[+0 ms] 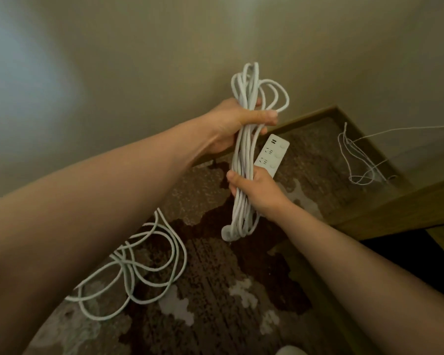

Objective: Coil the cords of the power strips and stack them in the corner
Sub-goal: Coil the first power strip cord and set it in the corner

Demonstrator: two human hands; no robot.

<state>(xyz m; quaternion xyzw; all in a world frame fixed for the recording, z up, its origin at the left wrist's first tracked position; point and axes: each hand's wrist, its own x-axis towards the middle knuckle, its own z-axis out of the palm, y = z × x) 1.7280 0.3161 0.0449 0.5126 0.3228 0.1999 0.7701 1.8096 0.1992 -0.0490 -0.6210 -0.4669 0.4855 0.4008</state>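
A long bundle of coiled white cord [242, 155] hangs upright between both hands above the carpet. My left hand [237, 121] is closed around the upper part of the bundle, with loops sticking out above it. My right hand [255, 192] grips the lower part together with the white power strip [272, 156], whose sockets face up. The white plug [227, 233] dangles at the bundle's bottom end. A second white cord [136, 262] lies in loose loops on the carpet at lower left.
A patterned brown carpet [215, 290] covers the floor. Beige walls meet at the corner [336, 107] with a wooden baseboard. A thin white wire [356, 160] lies tangled near the right wall. A wooden furniture edge [395, 213] runs along the right.
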